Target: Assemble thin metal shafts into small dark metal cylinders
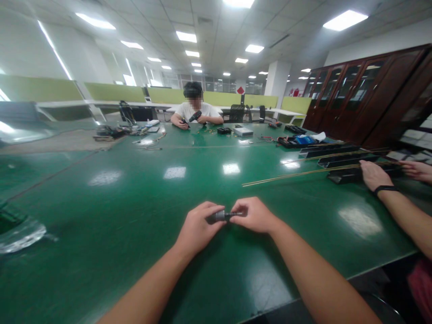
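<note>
My left hand (196, 227) is closed around a small dark cylindrical tool (221, 215), gripping its thicker grey end. My right hand (255, 215) pinches the thin dark tip of the same tool from the other side. Both hands hover just above the green table (135, 216), close to its near edge. The tool lies roughly level between them, and most of it is hidden by my fingers.
A co-worker's hands (373, 174) at the right rest by long thin brass rods (303, 173) and black trays (340, 155). Another person (195, 112) sits at the far side with a tool. Small parts and boxes (243, 131) lie far off. Clear plastic (16, 231) sits at left.
</note>
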Motion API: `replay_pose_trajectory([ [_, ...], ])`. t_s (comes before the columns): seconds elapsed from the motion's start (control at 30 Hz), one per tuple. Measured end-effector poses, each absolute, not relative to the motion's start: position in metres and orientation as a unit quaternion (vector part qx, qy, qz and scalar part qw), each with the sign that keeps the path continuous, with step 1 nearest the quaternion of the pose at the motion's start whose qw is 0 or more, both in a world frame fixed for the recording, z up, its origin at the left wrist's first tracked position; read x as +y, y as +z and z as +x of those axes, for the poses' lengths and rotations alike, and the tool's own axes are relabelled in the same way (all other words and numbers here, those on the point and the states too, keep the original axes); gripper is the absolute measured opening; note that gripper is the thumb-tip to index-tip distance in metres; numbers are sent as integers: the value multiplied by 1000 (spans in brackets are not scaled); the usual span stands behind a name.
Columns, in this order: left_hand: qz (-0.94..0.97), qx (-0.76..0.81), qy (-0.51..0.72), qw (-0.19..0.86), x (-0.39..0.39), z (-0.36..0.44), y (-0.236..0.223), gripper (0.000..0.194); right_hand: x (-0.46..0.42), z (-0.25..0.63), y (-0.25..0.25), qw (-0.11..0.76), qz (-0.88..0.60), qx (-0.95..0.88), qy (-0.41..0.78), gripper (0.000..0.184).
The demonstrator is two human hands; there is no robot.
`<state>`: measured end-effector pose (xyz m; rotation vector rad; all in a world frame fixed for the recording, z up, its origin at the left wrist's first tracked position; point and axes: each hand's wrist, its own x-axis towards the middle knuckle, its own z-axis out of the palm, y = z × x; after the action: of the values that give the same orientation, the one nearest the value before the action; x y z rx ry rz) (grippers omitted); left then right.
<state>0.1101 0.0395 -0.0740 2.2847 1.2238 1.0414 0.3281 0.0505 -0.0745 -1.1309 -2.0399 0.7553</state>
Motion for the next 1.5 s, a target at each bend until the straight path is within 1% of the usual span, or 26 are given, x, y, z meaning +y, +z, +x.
replay_pose_trajectory([
  [0.2,805,432,369,173,41,110,-72,25,52,329,-75,339,-440,-781,286,13],
  [0.7,798,445,372,164,44,107,-75,30,54,333,-75,338,-452,-781,268,11],
  [1.23,794,448,379,159,46,104,-74,28,56,337,-73,332,-464,-777,265,12],
  [1.5,788,453,382,166,45,104,-71,26,57,339,-71,346,-468,-764,278,14],
])
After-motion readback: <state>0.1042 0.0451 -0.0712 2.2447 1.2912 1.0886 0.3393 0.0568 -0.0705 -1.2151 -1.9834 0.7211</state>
